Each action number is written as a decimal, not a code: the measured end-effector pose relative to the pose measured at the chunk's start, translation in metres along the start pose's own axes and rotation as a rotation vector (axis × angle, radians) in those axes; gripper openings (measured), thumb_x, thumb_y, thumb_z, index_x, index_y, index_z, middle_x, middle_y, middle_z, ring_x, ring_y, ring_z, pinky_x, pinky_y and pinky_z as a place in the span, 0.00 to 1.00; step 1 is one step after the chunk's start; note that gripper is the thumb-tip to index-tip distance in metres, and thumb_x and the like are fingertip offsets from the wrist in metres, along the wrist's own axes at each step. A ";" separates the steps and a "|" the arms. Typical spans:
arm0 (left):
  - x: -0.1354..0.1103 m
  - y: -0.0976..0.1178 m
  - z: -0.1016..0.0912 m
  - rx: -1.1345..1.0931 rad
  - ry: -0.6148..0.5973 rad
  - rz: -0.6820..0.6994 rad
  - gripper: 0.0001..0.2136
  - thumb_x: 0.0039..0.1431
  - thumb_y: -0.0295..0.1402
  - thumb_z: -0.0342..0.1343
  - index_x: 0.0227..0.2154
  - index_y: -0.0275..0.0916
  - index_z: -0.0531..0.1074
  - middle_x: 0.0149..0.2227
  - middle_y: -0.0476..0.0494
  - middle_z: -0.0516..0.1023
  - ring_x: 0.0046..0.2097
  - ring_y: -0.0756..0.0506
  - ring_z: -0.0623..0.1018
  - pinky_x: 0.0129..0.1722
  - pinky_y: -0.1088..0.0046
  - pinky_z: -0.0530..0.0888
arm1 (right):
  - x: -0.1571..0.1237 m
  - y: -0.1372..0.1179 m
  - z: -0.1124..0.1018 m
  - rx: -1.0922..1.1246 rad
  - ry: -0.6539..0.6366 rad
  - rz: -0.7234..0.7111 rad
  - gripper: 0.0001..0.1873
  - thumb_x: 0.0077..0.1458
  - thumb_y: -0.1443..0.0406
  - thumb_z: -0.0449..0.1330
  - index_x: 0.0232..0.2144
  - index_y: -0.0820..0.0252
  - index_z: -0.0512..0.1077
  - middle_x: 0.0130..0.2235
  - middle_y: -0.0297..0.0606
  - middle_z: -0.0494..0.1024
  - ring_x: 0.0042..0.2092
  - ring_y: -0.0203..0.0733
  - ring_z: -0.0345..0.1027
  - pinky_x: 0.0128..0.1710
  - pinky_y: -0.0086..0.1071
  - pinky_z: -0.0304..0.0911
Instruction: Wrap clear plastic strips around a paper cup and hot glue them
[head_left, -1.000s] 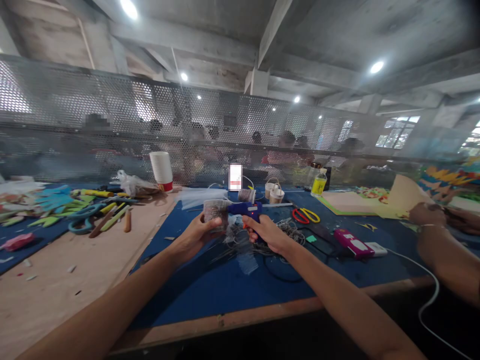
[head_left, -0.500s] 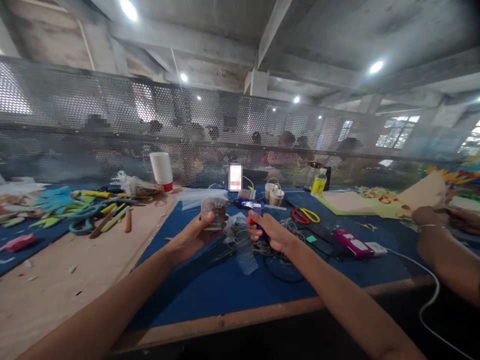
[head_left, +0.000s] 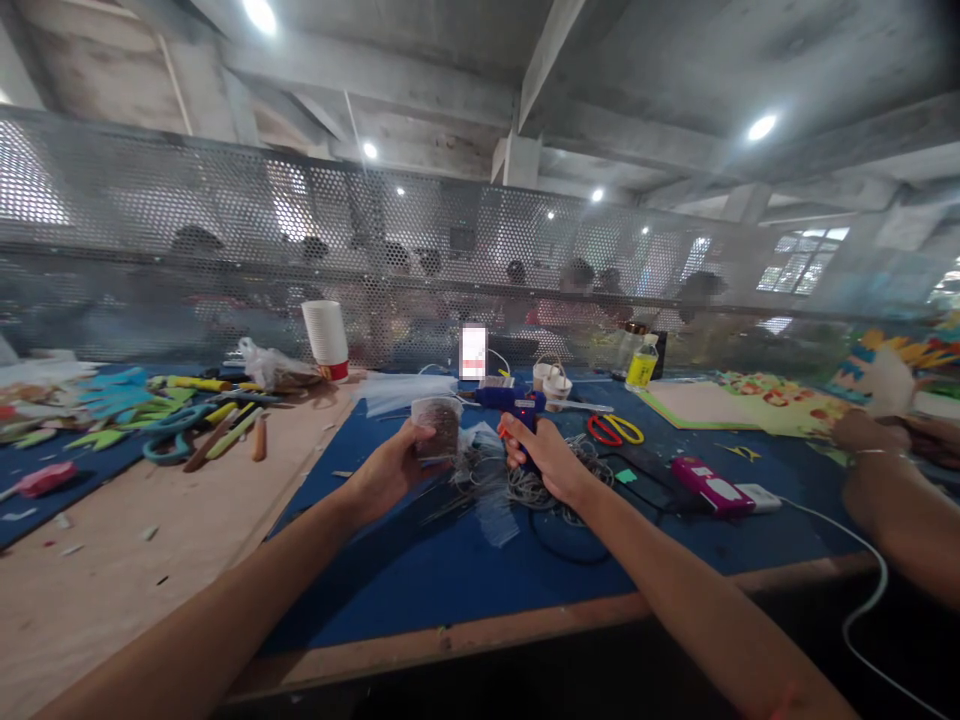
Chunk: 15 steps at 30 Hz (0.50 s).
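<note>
My left hand is closed round a small cup with a pale rim and brown, rough-looking sides, tilted a little. In my right hand is a blue glue gun, its nozzle pointing left towards the cup's rim. A glue stick sticks out of its back end. My fingers wrap the handle near the red trigger. Below both hands lies a tangle of thin grey cord and clear plastic film on the blue mat.
Behind the glue gun stand small cups with handles. Red-and-yellow scissors, a magenta box and a yellow-labelled bottle are on the right, near another person's arm. Stacked paper cups and blue scissors lie left.
The cup has turned and tilted in my left hand, so its pale rim now shows. The glue gun has risen slightly and swung, bringing its glue stick into clearer view.
</note>
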<state>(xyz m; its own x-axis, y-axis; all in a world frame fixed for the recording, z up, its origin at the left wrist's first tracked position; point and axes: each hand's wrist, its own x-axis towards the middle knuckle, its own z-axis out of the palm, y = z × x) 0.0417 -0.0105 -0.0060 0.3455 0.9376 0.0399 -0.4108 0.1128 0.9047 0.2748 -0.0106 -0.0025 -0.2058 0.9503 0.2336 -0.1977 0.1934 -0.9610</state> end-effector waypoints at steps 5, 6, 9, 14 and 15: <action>-0.004 0.003 0.007 0.145 0.034 0.065 0.26 0.51 0.34 0.69 0.54 0.43 0.69 0.53 0.38 0.75 0.50 0.40 0.78 0.48 0.62 0.78 | 0.000 -0.001 0.000 -0.080 0.025 -0.049 0.22 0.51 0.48 0.68 0.31 0.62 0.73 0.21 0.26 0.63 0.21 0.29 0.55 0.24 0.29 0.62; -0.005 0.003 0.008 0.165 0.047 0.077 0.27 0.50 0.34 0.69 0.54 0.43 0.69 0.53 0.38 0.75 0.50 0.40 0.78 0.48 0.62 0.78 | -0.001 -0.002 0.001 -0.104 0.023 -0.057 0.22 0.51 0.48 0.68 0.31 0.62 0.73 0.21 0.26 0.64 0.20 0.29 0.55 0.23 0.29 0.62; -0.005 0.004 0.009 0.217 0.076 0.096 0.29 0.49 0.35 0.71 0.54 0.44 0.67 0.51 0.41 0.74 0.48 0.42 0.78 0.45 0.63 0.78 | -0.003 -0.006 0.003 -0.194 -0.001 -0.081 0.22 0.52 0.47 0.66 0.28 0.61 0.72 0.20 0.28 0.66 0.19 0.30 0.57 0.23 0.29 0.64; -0.003 0.001 0.005 0.279 0.126 0.077 0.31 0.49 0.37 0.71 0.54 0.43 0.64 0.49 0.43 0.74 0.43 0.46 0.78 0.41 0.69 0.77 | -0.006 -0.007 0.004 -0.326 -0.032 -0.117 0.22 0.54 0.48 0.65 0.25 0.60 0.69 0.20 0.29 0.68 0.20 0.31 0.60 0.23 0.28 0.64; -0.003 0.001 0.005 0.285 0.131 0.073 0.30 0.49 0.38 0.70 0.54 0.43 0.64 0.48 0.43 0.74 0.42 0.47 0.78 0.40 0.70 0.77 | -0.006 -0.007 0.004 -0.347 -0.025 -0.115 0.22 0.54 0.48 0.64 0.25 0.60 0.69 0.20 0.28 0.67 0.20 0.32 0.60 0.23 0.28 0.64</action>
<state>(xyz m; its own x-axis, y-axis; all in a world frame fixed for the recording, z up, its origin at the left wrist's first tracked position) 0.0449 -0.0148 -0.0033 0.2047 0.9763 0.0707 -0.1716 -0.0353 0.9845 0.2739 -0.0185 0.0029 -0.2250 0.9122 0.3425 0.1150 0.3739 -0.9203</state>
